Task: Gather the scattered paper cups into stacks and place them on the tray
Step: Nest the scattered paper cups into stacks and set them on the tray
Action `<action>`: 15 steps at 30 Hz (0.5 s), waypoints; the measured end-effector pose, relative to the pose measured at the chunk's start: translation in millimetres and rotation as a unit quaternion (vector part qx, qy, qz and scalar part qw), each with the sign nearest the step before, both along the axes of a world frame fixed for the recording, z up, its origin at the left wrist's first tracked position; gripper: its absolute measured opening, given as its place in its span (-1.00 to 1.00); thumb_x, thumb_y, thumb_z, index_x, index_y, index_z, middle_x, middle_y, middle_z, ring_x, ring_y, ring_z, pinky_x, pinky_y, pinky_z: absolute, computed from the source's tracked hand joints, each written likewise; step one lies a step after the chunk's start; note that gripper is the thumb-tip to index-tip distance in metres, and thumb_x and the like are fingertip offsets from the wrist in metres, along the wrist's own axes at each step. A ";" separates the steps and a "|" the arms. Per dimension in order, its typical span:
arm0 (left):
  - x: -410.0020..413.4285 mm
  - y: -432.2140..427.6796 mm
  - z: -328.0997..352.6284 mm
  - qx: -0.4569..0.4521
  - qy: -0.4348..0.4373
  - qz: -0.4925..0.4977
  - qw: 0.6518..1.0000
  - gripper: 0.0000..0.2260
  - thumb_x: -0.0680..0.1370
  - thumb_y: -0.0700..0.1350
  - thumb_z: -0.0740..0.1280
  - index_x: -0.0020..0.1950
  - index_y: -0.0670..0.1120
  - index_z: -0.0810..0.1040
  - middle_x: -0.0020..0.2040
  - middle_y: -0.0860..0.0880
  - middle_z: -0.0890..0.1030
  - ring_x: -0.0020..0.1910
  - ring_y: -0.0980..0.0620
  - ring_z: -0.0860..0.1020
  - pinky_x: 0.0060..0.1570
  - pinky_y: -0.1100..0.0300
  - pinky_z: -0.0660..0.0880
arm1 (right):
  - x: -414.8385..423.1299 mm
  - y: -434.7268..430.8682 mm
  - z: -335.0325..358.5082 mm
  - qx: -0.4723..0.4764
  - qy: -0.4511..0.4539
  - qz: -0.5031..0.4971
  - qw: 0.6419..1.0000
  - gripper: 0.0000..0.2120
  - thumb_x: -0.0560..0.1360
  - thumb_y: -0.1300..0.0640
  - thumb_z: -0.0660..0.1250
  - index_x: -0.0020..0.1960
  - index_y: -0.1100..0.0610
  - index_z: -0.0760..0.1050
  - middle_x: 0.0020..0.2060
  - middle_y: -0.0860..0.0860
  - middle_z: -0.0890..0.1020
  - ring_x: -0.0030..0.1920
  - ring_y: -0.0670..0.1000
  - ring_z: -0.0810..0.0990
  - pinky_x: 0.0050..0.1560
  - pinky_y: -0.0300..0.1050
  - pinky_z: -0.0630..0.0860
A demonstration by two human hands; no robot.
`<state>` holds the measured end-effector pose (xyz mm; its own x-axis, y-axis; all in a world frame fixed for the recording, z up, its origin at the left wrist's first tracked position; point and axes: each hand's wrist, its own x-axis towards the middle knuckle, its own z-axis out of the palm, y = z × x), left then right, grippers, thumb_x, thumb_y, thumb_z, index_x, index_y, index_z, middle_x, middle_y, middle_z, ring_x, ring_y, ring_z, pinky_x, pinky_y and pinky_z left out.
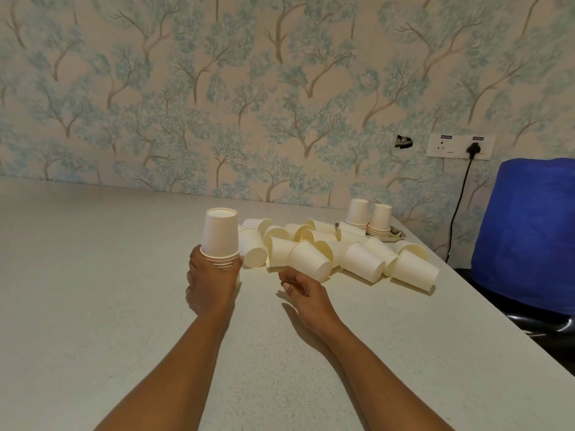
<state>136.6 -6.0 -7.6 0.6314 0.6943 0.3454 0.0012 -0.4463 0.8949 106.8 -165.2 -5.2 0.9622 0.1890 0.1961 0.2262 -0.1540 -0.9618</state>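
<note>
My left hand (pixel 211 278) grips an upside-down stack of white paper cups (pixel 220 234) by its rims, held upright above the table. My right hand (pixel 303 289) hovers low over the table with its fingers loosely curled and nothing in it, just in front of a fallen cup (pixel 309 259). Several loose white cups (pixel 361 261) lie on their sides in a heap from the centre to the right. Two upside-down stacks (pixel 357 213) (pixel 380 219) stand on a small patterned tray (pixel 395 235) at the back right.
The pale speckled table (pixel 93 275) reaches a wall with tree-patterned wallpaper. Its right edge runs diagonally past a blue chair (pixel 529 237). A wall socket with a black plug and cable (pixel 473 148) sits above the tray.
</note>
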 end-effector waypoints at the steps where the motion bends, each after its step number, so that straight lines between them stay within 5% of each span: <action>1: 0.6 3.4 -0.4 -0.003 0.001 0.014 1.000 -0.31 0.34 0.14 0.45 0.33 -0.11 0.26 0.26 -0.17 0.48 0.22 -0.24 0.46 0.20 -0.21 0.42 | -0.3 -0.2 0.2 0.006 0.006 0.004 1.000 -0.71 0.59 0.26 0.14 0.29 0.17 0.42 0.22 -0.02 0.47 0.08 -0.16 0.46 0.16 -0.24 0.35; 5: 5.7 14.7 -2.8 -0.012 0.005 0.056 0.998 -0.28 0.34 0.12 0.47 0.34 -0.17 0.25 0.27 -0.21 0.45 0.24 -0.27 0.44 0.21 -0.21 0.39 | 2.3 -0.9 -0.1 -0.020 -0.008 0.000 1.000 -0.73 0.59 0.24 0.16 0.26 0.16 0.44 0.14 -0.07 0.48 0.06 -0.19 0.49 0.08 -0.39 0.38; 11: 13.8 19.0 -8.2 -0.021 0.015 0.098 0.995 -0.26 0.36 0.09 0.45 0.37 -0.20 0.20 0.31 -0.26 0.40 0.29 -0.30 0.39 0.29 -0.21 0.33 | 4.4 -1.9 1.5 0.003 0.000 -0.033 0.999 -0.75 0.57 0.24 0.20 0.24 0.20 0.45 0.16 0.03 0.53 0.20 0.02 0.50 0.25 -0.13 0.43; 15: 14.4 18.9 -11.4 -0.012 0.002 0.104 0.995 -0.22 0.36 0.04 0.47 0.41 -0.21 0.14 0.38 -0.27 0.30 0.38 -0.27 0.27 0.38 -0.18 0.21 | 6.2 -2.2 3.9 0.037 -0.020 -0.143 0.989 -0.83 0.55 0.25 0.23 0.13 0.12 0.47 0.09 0.00 0.52 0.04 -0.06 0.51 0.09 -0.20 0.50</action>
